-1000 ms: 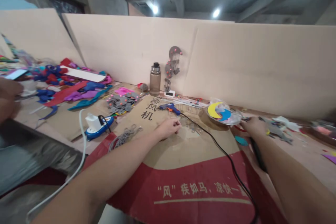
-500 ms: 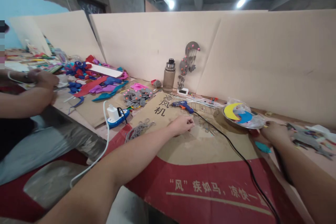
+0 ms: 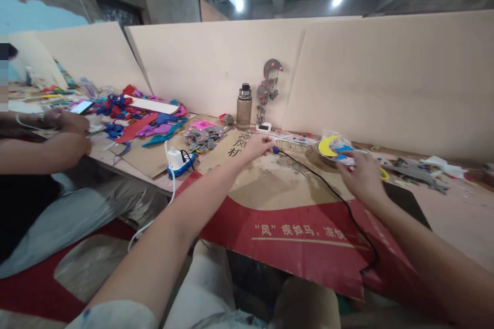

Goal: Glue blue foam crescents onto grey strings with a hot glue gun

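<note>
My left hand (image 3: pixel 259 147) is over the blue glue gun (image 3: pixel 276 149), fingers curled round it and hiding most of it; its handle end and black cord show to the right. My right hand (image 3: pixel 362 174) reaches over the right rim of a round metal dish (image 3: pixel 323 157), fingers stretched out beside a blue felt-like piece (image 3: pixel 343 149). Whether the fingertips touch that piece cannot be seen. A yellow crescent (image 3: pixel 328 146) lies in the dish beside clear plastic.
A flattened red-and-tan carton (image 3: pixel 285 205) covers the table before me. Behind stand a bottle (image 3: pixel 244 109), a small white clock (image 3: pixel 263 127) and a grey moon hanging (image 3: pixel 272 68). A power strip (image 3: pixel 181 164) is at left; beyond it sits another person (image 3: pixel 65 139).
My left hand has moved forward from beside the glue gun onto it. My right hand has gone from the dish's right side to over its rim. The view has shifted.
</note>
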### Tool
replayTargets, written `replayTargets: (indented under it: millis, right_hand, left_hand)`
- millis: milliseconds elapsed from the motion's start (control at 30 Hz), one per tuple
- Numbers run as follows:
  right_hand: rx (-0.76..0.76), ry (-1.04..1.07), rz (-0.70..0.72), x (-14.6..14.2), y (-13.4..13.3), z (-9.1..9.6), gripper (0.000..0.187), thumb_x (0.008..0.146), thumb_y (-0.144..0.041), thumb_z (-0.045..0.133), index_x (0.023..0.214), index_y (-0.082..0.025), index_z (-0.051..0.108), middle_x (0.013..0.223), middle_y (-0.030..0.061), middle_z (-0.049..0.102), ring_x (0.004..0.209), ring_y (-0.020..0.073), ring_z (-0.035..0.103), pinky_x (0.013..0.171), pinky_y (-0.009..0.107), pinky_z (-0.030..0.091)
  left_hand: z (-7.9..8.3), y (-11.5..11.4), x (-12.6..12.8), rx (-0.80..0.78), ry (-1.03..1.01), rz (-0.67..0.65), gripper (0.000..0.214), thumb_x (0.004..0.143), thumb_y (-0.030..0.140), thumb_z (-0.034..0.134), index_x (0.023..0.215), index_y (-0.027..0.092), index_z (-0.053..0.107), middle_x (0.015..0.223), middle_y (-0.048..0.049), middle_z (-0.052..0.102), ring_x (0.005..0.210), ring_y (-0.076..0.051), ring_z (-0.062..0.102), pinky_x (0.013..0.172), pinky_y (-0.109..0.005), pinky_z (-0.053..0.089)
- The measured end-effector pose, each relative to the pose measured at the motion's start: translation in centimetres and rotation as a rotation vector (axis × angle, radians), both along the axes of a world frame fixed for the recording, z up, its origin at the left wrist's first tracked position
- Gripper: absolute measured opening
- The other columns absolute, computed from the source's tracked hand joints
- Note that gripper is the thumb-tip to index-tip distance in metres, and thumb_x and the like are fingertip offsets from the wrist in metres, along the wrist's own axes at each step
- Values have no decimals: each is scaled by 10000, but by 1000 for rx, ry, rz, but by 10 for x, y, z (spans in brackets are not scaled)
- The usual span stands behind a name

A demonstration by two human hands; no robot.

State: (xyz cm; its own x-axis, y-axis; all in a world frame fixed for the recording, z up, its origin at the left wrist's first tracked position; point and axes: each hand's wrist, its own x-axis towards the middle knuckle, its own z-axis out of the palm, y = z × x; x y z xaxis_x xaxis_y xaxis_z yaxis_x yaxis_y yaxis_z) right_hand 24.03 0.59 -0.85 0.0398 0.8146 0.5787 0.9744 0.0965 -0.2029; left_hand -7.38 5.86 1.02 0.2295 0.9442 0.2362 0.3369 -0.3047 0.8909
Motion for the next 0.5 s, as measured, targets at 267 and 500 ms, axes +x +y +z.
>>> replayTargets:
  millis: [267, 500]
  right_hand:
    - [-262, 159, 866, -191, -48, 6, 204, 891, -232, 517, 1010, -188, 677, 1025, 84, 645, 1000, 198, 576, 937, 352, 428]
    - [-390, 47, 1050, -304, -40, -30, 178, 854, -253, 617, 991, -180, 705, 1031, 96, 629, 968, 198, 550, 856, 312, 433]
  left_hand:
    - [57, 13, -86, -21, -172, 344, 216, 814, 119, 596, 605, 124, 542, 499, 5, 541, 399, -34, 424, 399, -161, 257]
    - [33, 8, -98, 147, -478, 531, 160, 825, 153, 562, 667, 146, 541, 490, 38, 537, 383, -39, 411, 411, -155, 281]
